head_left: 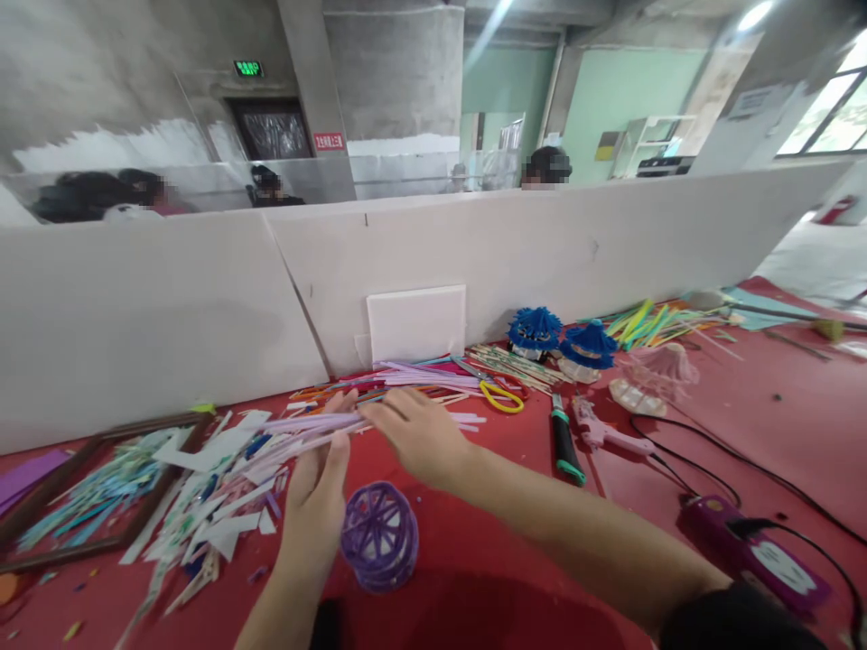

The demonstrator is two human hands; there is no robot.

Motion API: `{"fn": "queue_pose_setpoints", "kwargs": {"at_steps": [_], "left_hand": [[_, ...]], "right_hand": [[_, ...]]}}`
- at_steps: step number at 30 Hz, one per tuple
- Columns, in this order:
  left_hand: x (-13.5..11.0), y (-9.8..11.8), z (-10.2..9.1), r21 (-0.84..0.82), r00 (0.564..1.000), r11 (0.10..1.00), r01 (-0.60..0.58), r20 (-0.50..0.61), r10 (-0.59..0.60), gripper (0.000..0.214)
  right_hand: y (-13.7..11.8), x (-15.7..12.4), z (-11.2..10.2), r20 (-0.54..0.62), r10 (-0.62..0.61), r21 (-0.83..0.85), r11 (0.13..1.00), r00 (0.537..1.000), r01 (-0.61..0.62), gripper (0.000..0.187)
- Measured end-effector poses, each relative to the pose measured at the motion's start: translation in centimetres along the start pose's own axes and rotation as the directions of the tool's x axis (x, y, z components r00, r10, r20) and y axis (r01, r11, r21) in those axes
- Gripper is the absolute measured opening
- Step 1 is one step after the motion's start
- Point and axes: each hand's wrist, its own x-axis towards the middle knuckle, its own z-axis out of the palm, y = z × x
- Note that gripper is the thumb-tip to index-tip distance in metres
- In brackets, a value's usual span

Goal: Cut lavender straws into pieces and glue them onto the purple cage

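Both hands on the lilac strips (291, 431), just above the red table (474, 578).
We note the left hand (317, 492) pinching the bundle from below and the right hand (414, 435) closed over it from above, behind the purple woven ball (379, 534). The long axis runs left-right, slightly tilted, with the free ends pointing left toward the paper scraps (223, 506). Risk, in our judgement: a slack hold lets the thin strips fan out and slip into the scraps, and a hard pinch would crease them.
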Motion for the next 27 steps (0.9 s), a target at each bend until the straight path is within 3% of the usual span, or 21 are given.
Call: {"fn": "queue_pose_setpoints", "kwargs": {"at_steps": [1, 3, 4, 6, 8, 11, 13, 15, 22, 27], "left_hand": [[0.6, 0.5, 0.7, -0.130, 0.998, 0.990, 0.061, 0.034, -0.057, 0.023], [1.8, 0.9, 0.8, -0.338, 0.987, 0.928, 0.155, 0.013, -0.160, 0.018], [2.4, 0.8, 0.2, -0.416, 0.978, 0.890, 0.188, -0.004, -0.209, 0.015], [3.6, -0.1, -1.8, -0.580, 0.950, 0.790, 0.196, -0.087, -0.299, 0.011], [4.5, -1.6, -4.1, -0.627, 0.936, 0.760, 0.168, -0.142, -0.324, 0.018], [4.5, -4.3, -6.8, -0.675, 0.927, 0.716, 0.179, -0.128, -0.353, 0.027], [3.7, -6.1, -7.7, -0.698, 0.923, 0.685, 0.210, -0.090, -0.374, 0.029], [2.6, -7.4, -8.3, -0.718, 0.918, 0.650, 0.248, -0.039, -0.394, 0.032], [1.1, -9.6, -8.7, -0.785, 0.903, 0.513, 0.347, 0.133, -0.408, 0.039], [0.7, -10.0, -8.2, -0.829, 0.880, 0.412, 0.379, 0.185, -0.437, 0.048]], "right_hand": [[-0.8, 0.3, -0.1, 0.027, -0.052, 0.028, 0.998, 0.998, 0.051, 0.031], [-0.6, 0.8, -0.5, 0.124, -0.019, 0.055, 0.998, 0.992, 0.012, 0.028], [0.5, 0.8, -0.7, 0.194, 0.086, 0.023, 0.995, 0.977, -0.092, 0.025], [4.1, 0.4, -1.1, 0.214, 0.307, -0.090, 0.951, 0.927, -0.294, 0.024], [8.7, -0.9, -1.3, 0.207, 0.497, -0.207, 0.864, 0.842, -0.459, 0.023], [14.3, -4.0, -1.2, 0.231, 0.685, -0.354, 0.721, 0.691, -0.596, 0.031], [16.4, -6.0, -0.8, 0.254, 0.747, -0.427, 0.656, 0.614, -0.622, 0.032], [17.4, -7.4, -0.2, 0.272, 0.773, -0.482, 0.625, 0.574, -0.614, 0.032], [19.3, -7.9, 0.4, 0.386, 0.788, -0.584, 0.611, 0.480, -0.534, 0.033], [21.1, -7.6, -0.8, 0.421, 0.781, -0.611, 0.620, 0.461, -0.492, 0.033]]}}
